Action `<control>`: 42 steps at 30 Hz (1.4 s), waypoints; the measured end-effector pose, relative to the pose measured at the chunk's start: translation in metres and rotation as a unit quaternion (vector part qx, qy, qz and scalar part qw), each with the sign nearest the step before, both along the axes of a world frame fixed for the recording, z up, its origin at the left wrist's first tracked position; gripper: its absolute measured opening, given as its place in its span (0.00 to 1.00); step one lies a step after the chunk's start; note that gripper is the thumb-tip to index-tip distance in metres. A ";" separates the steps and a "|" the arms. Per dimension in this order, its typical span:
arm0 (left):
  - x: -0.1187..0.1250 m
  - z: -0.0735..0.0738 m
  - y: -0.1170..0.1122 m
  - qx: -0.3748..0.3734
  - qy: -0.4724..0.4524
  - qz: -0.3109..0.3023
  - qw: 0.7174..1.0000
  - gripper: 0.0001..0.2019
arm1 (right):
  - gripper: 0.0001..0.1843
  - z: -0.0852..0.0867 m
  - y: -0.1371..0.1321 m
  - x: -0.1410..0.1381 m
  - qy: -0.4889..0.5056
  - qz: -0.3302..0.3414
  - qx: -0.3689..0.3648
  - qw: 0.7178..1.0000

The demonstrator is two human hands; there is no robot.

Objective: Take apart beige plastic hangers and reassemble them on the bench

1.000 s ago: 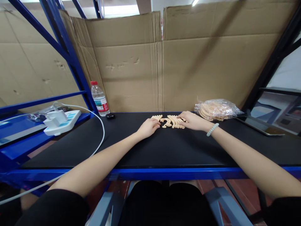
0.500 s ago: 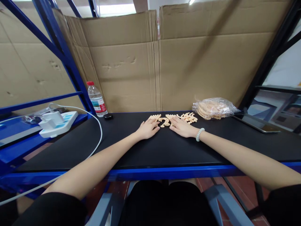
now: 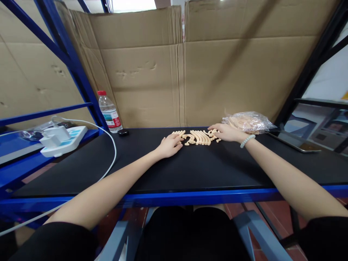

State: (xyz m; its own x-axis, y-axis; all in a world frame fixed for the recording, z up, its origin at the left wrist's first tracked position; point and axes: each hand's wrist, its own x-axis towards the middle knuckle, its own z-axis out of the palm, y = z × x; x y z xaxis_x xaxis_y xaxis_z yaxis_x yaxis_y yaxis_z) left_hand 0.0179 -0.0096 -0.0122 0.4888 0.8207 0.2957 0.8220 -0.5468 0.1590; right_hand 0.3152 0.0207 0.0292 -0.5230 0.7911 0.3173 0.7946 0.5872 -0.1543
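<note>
My left hand (image 3: 170,145) lies with fingers stretched over the left end of a row of pale, wood-like pieces, partly covering a group of straight thin ones (image 3: 178,133). Just right of it are hook-shaped pieces (image 3: 189,139). Several curved, rib-like pieces (image 3: 200,137) lie side by side in the middle. My right hand (image 3: 225,132), with a beaded bracelet (image 3: 247,140) at the wrist, reaches over the loose pile of small pieces (image 3: 212,134) at the right end. Its thumb and fingers are apart around the pile, and no held piece shows.
A clear plastic bag of similar pieces (image 3: 248,122) lies behind my right hand, beside a dark flat tablet (image 3: 293,141). At the left stand a red-capped water bottle (image 3: 109,114), a small black object (image 3: 123,132) and a white power strip (image 3: 65,141). A white cable (image 3: 115,148) crosses the black tabletop (image 3: 174,174).
My right hand has lifted off the curved pieces and moved right to the loose pile, uncovering the rib-like row. My left hand stays nearly in place.
</note>
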 end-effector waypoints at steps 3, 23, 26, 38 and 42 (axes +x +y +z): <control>0.000 0.005 -0.002 0.009 -0.015 0.004 1.000 0.17 | 0.22 0.001 0.004 0.011 -0.048 0.004 -0.034 0.998; -0.003 0.019 -0.007 0.096 -0.088 -0.030 0.991 0.17 | 0.25 -0.003 0.009 0.013 -0.101 0.004 -0.023 0.995; -0.004 0.019 -0.005 0.093 -0.089 -0.019 0.991 0.17 | 0.21 -0.004 0.010 0.014 -0.110 0.000 -0.025 0.994; -0.004 0.020 -0.004 0.113 -0.113 0.033 0.987 0.20 | 0.26 0.005 0.000 0.011 -0.075 -0.024 -0.025 0.997; -0.004 0.022 -0.006 0.112 -0.123 0.054 0.985 0.22 | 0.24 0.005 -0.002 0.009 -0.054 -0.029 0.009 0.998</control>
State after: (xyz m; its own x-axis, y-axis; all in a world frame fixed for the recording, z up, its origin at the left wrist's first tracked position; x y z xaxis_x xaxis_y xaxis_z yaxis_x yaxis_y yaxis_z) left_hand 0.0140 -0.0154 0.0100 0.2941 0.7648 0.5732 0.8285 -0.5031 0.2462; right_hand 0.3238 0.0190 0.0337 -0.5087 0.8155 0.2762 0.8385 0.5420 -0.0558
